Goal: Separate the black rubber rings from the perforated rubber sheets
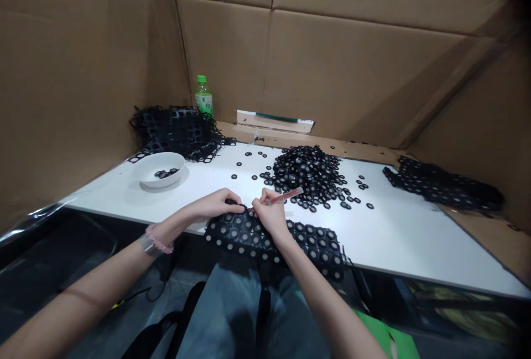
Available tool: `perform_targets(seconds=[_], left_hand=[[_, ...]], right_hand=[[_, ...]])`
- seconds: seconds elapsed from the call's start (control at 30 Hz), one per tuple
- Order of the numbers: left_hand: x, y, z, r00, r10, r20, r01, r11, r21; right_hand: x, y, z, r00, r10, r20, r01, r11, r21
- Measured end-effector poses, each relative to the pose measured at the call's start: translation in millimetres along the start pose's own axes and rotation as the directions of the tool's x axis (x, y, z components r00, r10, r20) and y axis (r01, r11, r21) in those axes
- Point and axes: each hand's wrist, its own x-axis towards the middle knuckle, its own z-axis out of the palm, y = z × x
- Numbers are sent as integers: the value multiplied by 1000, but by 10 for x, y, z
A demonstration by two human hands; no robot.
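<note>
Ring sheet [265, 243], black, lies under the fingers of both hands, overhanging the table [385, 237] edge. Left hand [215, 205]: fingers curled closed on the sheet's upper edge. Right hand [271, 214]: fingers pinch a red tool [288, 195]. Loose rings [307, 173] lie piled just beyond the fingertips.

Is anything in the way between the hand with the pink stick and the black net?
No, nothing I can see is in the way. The right hand sits right against the black net, and the pink stick points away, toward the big pile of rings.
</note>
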Motion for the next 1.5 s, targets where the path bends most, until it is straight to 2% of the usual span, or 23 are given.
perform_targets(seconds=[0.17,0.5,0.63,0.73,0.8,0.9,0.97,1.07,1.17,1.5], left_hand=[[-28,-33,37,999,-6,-32,4,997,-72],[-34,-133,93,994,38,-100,-46,996,-70],[-37,-155,100,990,58,-129,-65,997,-53],[-33,-96,82,989,69,-129,-64,997,43],[-28,-27,72,989,62,-135,-40,986,163],[2,76,77,989,50,-142,6,930,368],[46,118,93,993,33,-114,18,906,422],[124,117,119,999,35,-10,-29,929,369],[170,72,130,993,97,69,-112,959,260],[167,-33,170,995,99,20,-101,989,111]], right_hand=[[3,20,3,1000,3,16,-3,1000,-4],[-31,30,58,995,-67,71,73,993,-91],[-19,23,58,996,-54,76,59,996,-69],[11,25,-36,999,-19,34,19,1000,-9],[16,23,-124,1000,4,3,-4,1000,25],[-11,10,-229,1000,19,-9,-19,999,36],[-36,-8,-258,1000,16,-11,-16,1000,24],[-59,-39,-249,1000,0,-20,0,1000,-9],[-59,-47,-224,1000,-15,-7,15,999,-35],[-63,19,-201,997,-57,57,63,992,-107]])
